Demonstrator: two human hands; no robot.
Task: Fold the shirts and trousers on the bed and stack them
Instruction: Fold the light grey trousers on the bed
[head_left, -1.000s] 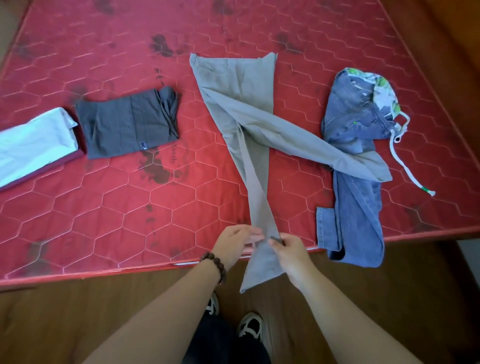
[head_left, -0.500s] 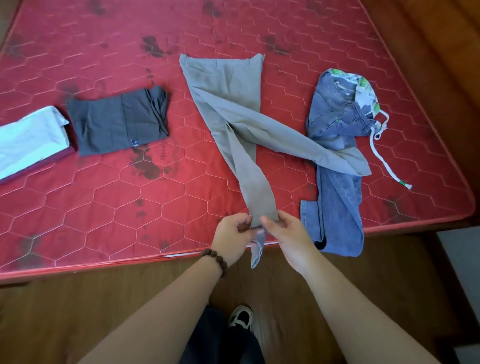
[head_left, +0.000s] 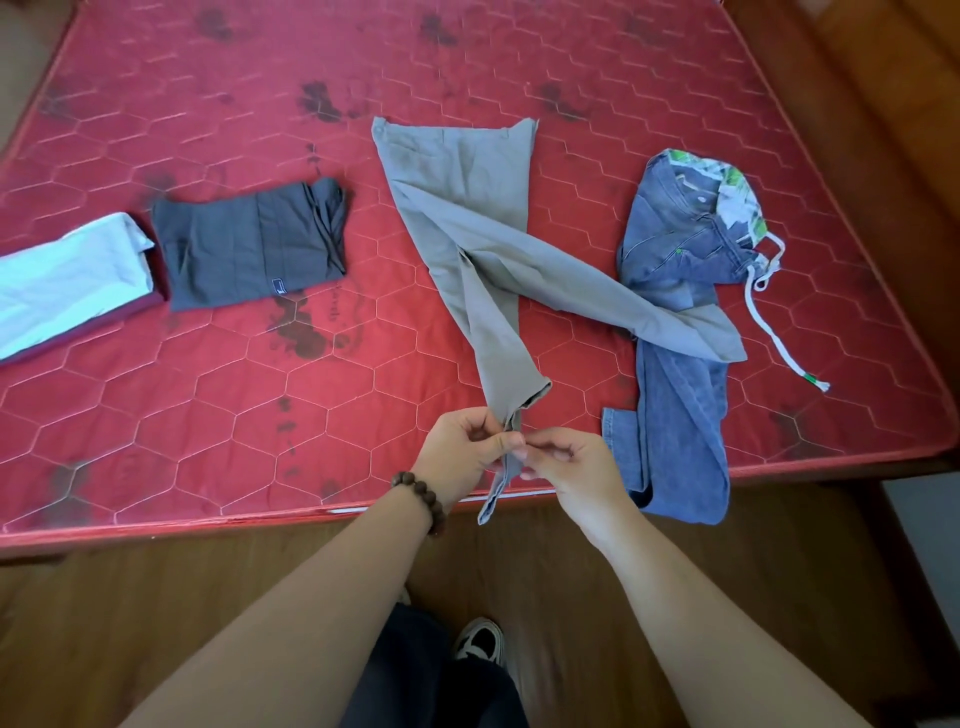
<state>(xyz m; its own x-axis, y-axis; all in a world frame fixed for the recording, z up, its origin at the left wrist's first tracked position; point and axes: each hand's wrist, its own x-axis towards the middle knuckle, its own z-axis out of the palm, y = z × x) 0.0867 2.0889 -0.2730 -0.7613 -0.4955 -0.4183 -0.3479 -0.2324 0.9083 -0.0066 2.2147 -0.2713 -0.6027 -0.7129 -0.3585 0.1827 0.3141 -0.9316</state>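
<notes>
A bedroom in a home.
A big red bed (head_left: 208, 415) fills the room from 9 to 3 o'clock, clothes lie on it, and a brown wooden floor (head_left: 156, 623) shows at 6 o'clock.

Head view, downward over bed (head_left: 156, 441)

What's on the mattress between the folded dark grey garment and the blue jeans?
In the head view, the khaki-grey trousers lie between the folded dark grey garment and the blue denim jeans; one leg drapes over the jeans, and both hands hold the other leg's cuff.
</notes>
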